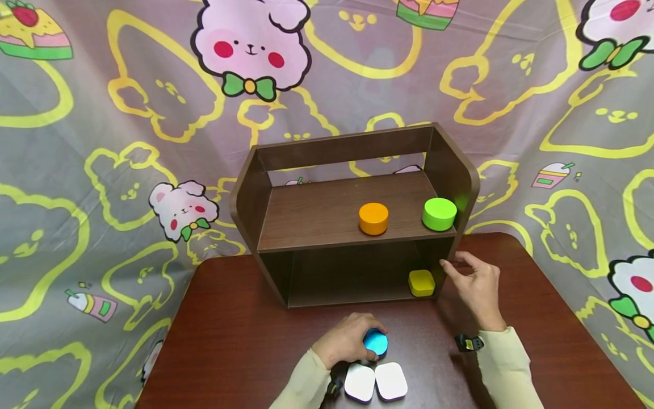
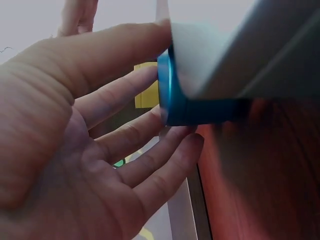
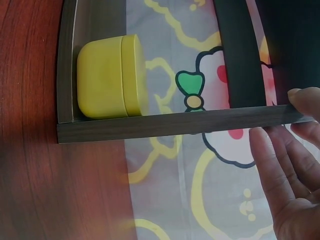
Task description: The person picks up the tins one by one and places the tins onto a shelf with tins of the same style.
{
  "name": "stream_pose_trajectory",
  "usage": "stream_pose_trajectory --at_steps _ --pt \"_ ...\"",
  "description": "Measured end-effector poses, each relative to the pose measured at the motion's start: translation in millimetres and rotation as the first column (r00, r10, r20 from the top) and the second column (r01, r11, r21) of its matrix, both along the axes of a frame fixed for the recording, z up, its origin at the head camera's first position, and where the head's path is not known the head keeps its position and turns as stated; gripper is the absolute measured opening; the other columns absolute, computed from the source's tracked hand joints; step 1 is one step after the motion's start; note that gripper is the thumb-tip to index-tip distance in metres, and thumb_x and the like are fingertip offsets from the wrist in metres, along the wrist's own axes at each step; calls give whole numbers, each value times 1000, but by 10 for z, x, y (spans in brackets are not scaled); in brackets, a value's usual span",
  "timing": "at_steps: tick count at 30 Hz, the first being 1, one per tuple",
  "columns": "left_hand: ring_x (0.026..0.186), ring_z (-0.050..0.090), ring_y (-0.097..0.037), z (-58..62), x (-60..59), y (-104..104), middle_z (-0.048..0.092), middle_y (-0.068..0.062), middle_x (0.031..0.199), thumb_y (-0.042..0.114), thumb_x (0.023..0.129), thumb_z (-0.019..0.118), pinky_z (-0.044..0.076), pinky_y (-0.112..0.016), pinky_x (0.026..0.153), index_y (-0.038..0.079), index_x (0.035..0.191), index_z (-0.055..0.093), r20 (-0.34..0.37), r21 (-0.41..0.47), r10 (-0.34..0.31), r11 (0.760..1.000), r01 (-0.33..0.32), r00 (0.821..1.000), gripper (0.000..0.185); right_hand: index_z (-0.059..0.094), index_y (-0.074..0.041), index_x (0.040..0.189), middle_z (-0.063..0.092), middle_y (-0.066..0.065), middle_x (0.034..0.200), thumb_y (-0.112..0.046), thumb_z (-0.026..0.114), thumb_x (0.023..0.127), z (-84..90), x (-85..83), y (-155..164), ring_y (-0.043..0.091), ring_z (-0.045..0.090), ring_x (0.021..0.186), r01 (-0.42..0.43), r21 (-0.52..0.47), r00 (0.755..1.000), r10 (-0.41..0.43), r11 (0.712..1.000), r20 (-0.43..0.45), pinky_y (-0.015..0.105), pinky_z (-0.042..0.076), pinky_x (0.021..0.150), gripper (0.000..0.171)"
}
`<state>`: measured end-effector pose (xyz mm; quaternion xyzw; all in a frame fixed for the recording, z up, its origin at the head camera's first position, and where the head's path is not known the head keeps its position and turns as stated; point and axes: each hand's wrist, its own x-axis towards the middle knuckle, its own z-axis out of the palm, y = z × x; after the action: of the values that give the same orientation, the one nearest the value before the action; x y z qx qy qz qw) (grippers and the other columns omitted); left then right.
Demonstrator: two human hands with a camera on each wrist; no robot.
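Orange round tin (image 1: 373, 218) and green round tin (image 1: 439, 213) sit well apart on shelf's upper board. Two white rounded-square boxes (image 1: 376, 382) side by side, touching, at near edge of dark red table (image 1: 230, 341). Cartoon-print cloth (image 1: 128, 113) behind.

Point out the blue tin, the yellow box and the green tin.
blue tin (image 1: 376, 342), head view, on its shiny top.
yellow box (image 1: 421, 281), head view, on its top face.
green tin (image 1: 439, 213), head view, on its lid.

Blue tin (image 1: 376, 342) glossy metallic; shelf (image 1: 327, 213) matt wood-grain; backdrop (image 1: 102, 142) printed cloth.
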<state>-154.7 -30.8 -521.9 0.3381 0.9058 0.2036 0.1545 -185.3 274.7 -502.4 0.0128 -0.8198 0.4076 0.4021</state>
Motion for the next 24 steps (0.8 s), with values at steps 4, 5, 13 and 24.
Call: stream_pose_trajectory --at_steps 4,5,13,24 --pt "120 59 -14 -9 8 -1 71 11 126 25 80 91 49 -33 102 27 125 74 -5 -6 11 1000 -11 1000 48 79 -1 87 77 18 77 -3 90 74 -2 -1 1 -28 53 74 0 -1 1000 0 1000 -2 1 41 64 17" --pt "121 59 -14 -8 10 -3 70 11 126 25 80 91 49 -33 103 27 125 73 -5 -9 14 1000 -14 1000 48 79 -1 87 77 18 77 -3 90 74 -3 -2 2 -29 53 74 1 1 1000 -1 1000 -1 1 41 64 17" --pt "123 59 -17 -24 11 -17 70 10 129 26 80 91 49 -36 105 28 127 72 -17 -30 28 999 -29 999 50 79 -1 88 78 18 78 -4 90 74 -1 4 5 -28 54 74 0 4 1000 0 1000 12 2 42 63 18" --pt "122 58 -17 -5 10 -10 68 11 128 27 79 92 49 -38 106 30 126 72 -2 -37 59 998 -59 998 51 79 -2 88 78 17 77 -3 90 74 9 3 -3 -27 55 74 -6 7 1000 6 1000 5 4 45 64 17"
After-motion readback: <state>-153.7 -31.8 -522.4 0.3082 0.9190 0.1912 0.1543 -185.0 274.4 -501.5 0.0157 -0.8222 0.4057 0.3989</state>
